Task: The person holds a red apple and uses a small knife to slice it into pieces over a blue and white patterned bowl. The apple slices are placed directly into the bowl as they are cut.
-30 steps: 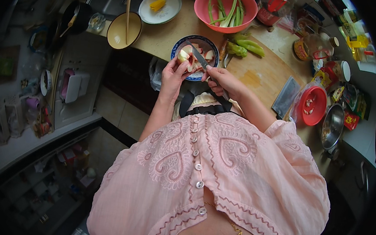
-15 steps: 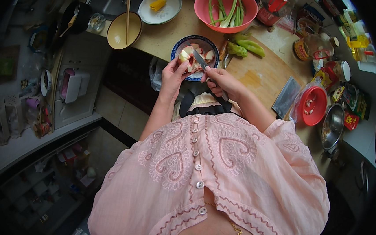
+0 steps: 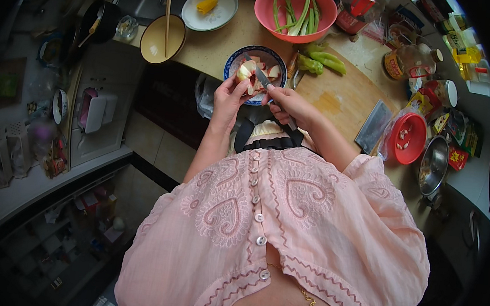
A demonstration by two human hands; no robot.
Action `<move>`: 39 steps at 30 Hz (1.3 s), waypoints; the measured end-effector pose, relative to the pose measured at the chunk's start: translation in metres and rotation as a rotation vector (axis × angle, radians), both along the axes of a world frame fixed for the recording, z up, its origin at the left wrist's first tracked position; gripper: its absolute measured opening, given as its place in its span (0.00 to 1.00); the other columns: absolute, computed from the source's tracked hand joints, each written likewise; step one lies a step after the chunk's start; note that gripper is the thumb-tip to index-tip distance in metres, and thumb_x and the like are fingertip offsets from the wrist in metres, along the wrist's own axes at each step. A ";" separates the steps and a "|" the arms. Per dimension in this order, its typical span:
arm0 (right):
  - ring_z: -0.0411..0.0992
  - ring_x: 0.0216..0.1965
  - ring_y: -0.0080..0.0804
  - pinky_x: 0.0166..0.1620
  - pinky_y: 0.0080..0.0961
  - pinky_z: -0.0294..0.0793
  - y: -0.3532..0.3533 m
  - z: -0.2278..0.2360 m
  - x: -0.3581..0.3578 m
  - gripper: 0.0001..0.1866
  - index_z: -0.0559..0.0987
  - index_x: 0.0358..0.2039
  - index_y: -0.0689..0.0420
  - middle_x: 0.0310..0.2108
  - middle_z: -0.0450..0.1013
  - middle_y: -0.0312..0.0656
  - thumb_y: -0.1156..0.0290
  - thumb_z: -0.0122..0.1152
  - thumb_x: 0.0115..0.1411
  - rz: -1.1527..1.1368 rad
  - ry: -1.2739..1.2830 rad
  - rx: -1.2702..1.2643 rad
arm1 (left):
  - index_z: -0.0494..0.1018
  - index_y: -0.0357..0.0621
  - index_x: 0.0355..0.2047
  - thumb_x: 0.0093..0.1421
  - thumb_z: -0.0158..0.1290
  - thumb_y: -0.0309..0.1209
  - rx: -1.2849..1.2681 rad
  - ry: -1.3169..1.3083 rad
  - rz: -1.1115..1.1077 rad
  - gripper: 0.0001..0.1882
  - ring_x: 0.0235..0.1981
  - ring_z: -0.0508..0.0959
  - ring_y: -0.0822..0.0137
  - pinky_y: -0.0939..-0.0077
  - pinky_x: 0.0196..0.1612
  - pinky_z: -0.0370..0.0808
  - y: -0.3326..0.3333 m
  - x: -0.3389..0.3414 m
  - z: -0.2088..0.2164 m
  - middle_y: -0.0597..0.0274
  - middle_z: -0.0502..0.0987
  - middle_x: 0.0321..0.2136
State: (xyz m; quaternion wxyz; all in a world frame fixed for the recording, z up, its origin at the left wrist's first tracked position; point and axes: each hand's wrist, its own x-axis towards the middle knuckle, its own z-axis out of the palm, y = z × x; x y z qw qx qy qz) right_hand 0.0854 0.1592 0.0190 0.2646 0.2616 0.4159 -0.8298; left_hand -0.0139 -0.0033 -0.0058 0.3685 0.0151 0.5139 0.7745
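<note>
Above a blue-and-white bowl, my left hand is closed on a partly cut fruit with pale flesh and dark red at its cut middle. I cannot tell whether it is a peach or an apple. My right hand grips a knife by its handle, and the blade's tip end lies against or very near the fruit. Cut fruit pieces with pale flesh and red edges lie in the bowl below. My fingers partly hide the near side of the bowl.
Right of the bowl, green peppers lie on a wooden cutting board, with a cleaver at its edge. A pink basin holds green stalks. A yellow bowl with chopsticks and a white plate stand left. A red basin holds garlic.
Both hands, the fruit and the knife have shifted only slightly, with the fruit a little further right. The grips are the same.
</note>
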 end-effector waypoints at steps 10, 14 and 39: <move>0.50 0.15 0.14 0.18 0.14 0.49 -0.003 0.000 -0.002 0.19 0.71 0.34 0.53 0.18 0.56 0.25 0.50 0.40 0.68 -0.082 0.038 0.171 | 0.65 0.33 0.52 0.59 0.56 0.28 -0.027 0.006 0.101 0.23 0.42 0.77 0.68 0.75 0.42 0.79 0.001 -0.005 -0.005 0.56 0.73 0.45; 0.60 0.16 0.23 0.20 0.25 0.59 0.000 -0.021 0.001 0.19 0.72 0.33 0.57 0.18 0.64 0.34 0.54 0.44 0.67 -0.116 0.346 0.757 | 0.63 0.32 0.51 0.59 0.55 0.27 -0.080 0.042 0.088 0.22 0.42 0.77 0.66 0.70 0.44 0.80 -0.001 -0.008 0.004 0.54 0.73 0.44; 0.73 0.23 0.54 0.25 0.45 0.71 -0.026 0.003 0.012 0.14 0.68 0.30 0.58 0.20 0.72 0.52 0.59 0.51 0.63 0.103 0.520 1.618 | 0.60 0.30 0.54 0.51 0.64 0.27 -0.217 0.259 0.116 0.34 0.46 0.74 0.65 0.76 0.45 0.75 0.003 0.006 -0.004 0.52 0.67 0.49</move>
